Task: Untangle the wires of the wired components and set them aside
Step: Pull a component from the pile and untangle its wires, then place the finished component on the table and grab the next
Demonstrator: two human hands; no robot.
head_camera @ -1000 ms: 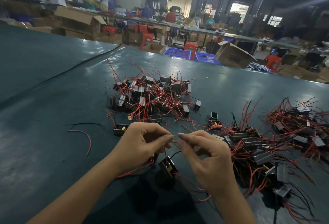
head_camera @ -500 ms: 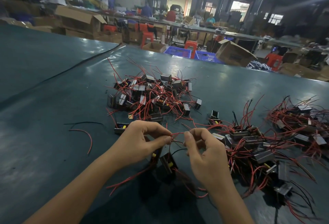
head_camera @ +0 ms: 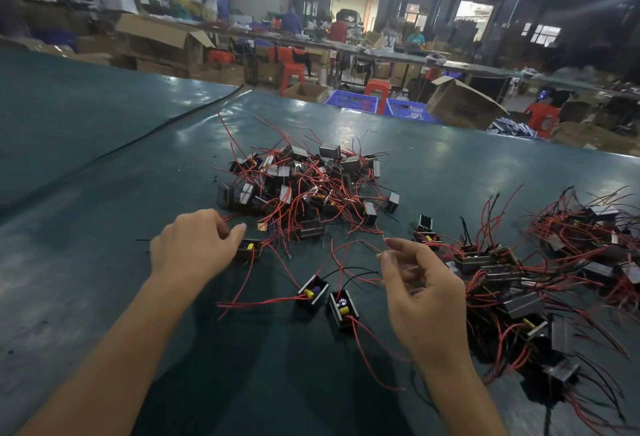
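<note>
Two small black wired components [head_camera: 313,291] [head_camera: 343,308] lie side by side on the green table [head_camera: 104,279] between my hands, their red and black wires spread out. My right hand [head_camera: 420,300] is raised just right of them and pinches a red wire [head_camera: 353,245] at its fingertips. My left hand [head_camera: 194,248] hovers to the left, fingers loosely curled and thumb apart, beside another component [head_camera: 247,249]. No wire shows plainly in its grasp.
A heap of components with red wires [head_camera: 304,186] lies beyond my hands. A long tangled mass of components [head_camera: 519,283] stretches along the right. Cardboard boxes [head_camera: 460,106], blue crates [head_camera: 351,103] and seated people are past the table's far edge.
My hands have drawn apart. The left one moved left toward the heap and let go of the wire, and the two components now lie separated on the table.
</note>
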